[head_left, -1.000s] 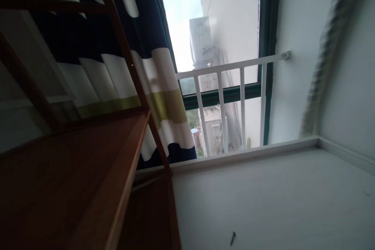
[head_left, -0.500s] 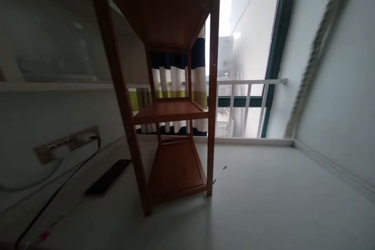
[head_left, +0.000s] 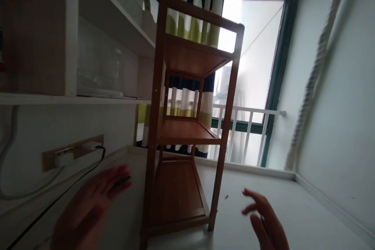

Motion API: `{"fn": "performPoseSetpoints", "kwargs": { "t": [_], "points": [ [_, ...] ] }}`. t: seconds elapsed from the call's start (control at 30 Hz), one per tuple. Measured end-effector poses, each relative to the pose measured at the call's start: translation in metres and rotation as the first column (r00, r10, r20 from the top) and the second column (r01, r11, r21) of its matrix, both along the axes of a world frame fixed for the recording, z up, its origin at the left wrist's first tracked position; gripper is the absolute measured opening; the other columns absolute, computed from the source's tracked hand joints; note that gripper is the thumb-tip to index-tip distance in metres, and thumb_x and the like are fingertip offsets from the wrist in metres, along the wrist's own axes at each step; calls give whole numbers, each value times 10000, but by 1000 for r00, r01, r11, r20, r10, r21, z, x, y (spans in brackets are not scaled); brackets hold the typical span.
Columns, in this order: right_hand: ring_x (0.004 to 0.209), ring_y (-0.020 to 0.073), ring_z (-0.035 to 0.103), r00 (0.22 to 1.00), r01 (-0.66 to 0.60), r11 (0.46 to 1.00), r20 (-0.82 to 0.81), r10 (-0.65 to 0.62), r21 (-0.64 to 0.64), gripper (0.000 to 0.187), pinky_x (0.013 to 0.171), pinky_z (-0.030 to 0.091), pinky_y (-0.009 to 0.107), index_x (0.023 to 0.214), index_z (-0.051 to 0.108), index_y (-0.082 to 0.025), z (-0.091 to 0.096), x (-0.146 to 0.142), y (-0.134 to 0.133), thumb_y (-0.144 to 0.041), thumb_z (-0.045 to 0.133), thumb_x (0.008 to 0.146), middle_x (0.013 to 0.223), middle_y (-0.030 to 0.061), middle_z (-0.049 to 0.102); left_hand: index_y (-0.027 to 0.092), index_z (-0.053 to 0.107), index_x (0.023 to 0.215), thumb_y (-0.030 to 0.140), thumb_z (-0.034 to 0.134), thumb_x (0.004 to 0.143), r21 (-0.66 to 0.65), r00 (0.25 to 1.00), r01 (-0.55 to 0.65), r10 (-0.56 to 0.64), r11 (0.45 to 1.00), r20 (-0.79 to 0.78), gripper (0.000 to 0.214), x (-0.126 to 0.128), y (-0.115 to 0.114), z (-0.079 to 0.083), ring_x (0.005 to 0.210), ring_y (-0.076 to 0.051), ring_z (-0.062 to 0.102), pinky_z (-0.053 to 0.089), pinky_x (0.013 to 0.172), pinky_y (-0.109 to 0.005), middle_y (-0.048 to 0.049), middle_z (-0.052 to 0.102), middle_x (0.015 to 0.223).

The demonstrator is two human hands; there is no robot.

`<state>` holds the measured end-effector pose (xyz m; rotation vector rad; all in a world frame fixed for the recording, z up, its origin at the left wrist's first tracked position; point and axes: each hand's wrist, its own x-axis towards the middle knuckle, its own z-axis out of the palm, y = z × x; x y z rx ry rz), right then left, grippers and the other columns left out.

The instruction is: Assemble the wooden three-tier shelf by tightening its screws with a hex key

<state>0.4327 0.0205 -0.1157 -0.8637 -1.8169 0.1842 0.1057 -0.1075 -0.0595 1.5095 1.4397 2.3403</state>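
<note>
A brown wooden three-tier shelf rack (head_left: 187, 133) stands upright on a white surface in the middle of the view. My left hand (head_left: 90, 207) hovers at the lower left, blurred, fingers stretched out, a short way left of the rack's front leg and holding nothing. Low at the right, my right hand (head_left: 268, 222) has its fingers apart and slightly curled; it is empty and sits right of the rack's base, apart from it.
A white wall shelf (head_left: 73, 97) holds a clear container (head_left: 99, 72) at the left. Below it is a power strip (head_left: 73, 152) with a black cable. A striped curtain (head_left: 187, 4), a window with a white railing (head_left: 249, 133) and a small screw (head_left: 226, 197) lie behind.
The view has pulled back and tilted up, so the whole rack now shows. Both hands have come into view at the bottom; neither was visible before.
</note>
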Motion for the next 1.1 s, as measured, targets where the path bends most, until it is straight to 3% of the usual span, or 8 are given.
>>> {"fn": "performPoseSetpoints", "kwargs": {
  "t": [0.07, 0.17, 0.27, 0.37, 0.47, 0.77, 1.1],
  "points": [
    [718, 154, 578, 943, -308, 949, -157, 294, -71, 442, 569, 495, 283, 1304, 371, -271, 41, -21, 41, -459, 402, 905, 1054, 87, 573, 291, 467, 1234, 489, 589, 768, -49, 994, 101, -103, 994, -44, 520, -9, 26, 24, 1233, -317, 414, 436, 953, -464, -56, 453, 1360],
    [678, 158, 575, 893, -438, 890, -181, 413, -131, 580, 566, 491, 295, 1396, 229, -269, 86, -46, 88, -544, 330, 896, 945, 62, 603, 228, 358, 1319, 478, 499, 840, -145, 972, 71, -102, 987, -214, 557, -18, 62, 48, 1316, -296, 294, 280, 1060, -498, -91, 323, 1445],
    [602, 147, 552, 840, -539, 813, -203, 503, -220, 610, 415, 389, 232, 1390, 268, -254, 104, -60, 109, -589, 312, 882, 869, 58, 614, 243, 399, 1304, 448, 486, 859, -155, 933, 122, -167, 980, -318, 498, -24, 83, 53, 1344, -263, 247, 167, 1113, -449, -61, 321, 1451],
    [547, 138, 541, 774, -633, 724, -234, 588, -273, 565, 398, 349, 221, 1279, 437, -227, 105, -65, 111, -594, 402, 851, 771, 44, 620, 231, 472, 1254, 445, 428, 888, -151, 882, 217, -260, 964, -393, 427, -27, 89, 50, 1319, -262, 297, 183, 1108, -420, -72, 397, 1402],
    [516, 135, 529, 736, -674, 688, -320, 597, -268, 522, 405, 348, 220, 1163, 500, -195, 100, -68, 109, -592, 463, 826, 667, 25, 605, 204, 527, 1189, 467, 395, 892, -134, 868, 243, -277, 961, -411, 418, -29, 89, 48, 1269, -265, 369, 266, 1070, -389, -95, 462, 1339],
    [514, 93, 497, 651, -692, 706, -555, 517, -154, 359, 412, 342, 185, 855, 542, -179, 90, -82, 103, -533, 562, 803, 583, -18, 545, 190, 522, 1122, 424, 364, 908, 8, 892, 226, -204, 974, -404, 354, -22, 97, 44, 1126, -232, 465, 303, 1010, -354, -90, 537, 1146],
    [487, 67, 458, 601, -693, 719, -592, 537, -52, 327, 448, 382, 197, 944, 544, -140, 82, -92, 108, -456, 479, 890, 615, -53, 477, 208, 582, 1070, 438, 441, 869, 74, 923, 259, -224, 963, -312, 336, -21, 104, 43, 1128, -238, 482, 292, 1024, -347, -74, 582, 1114]
  ]
}}
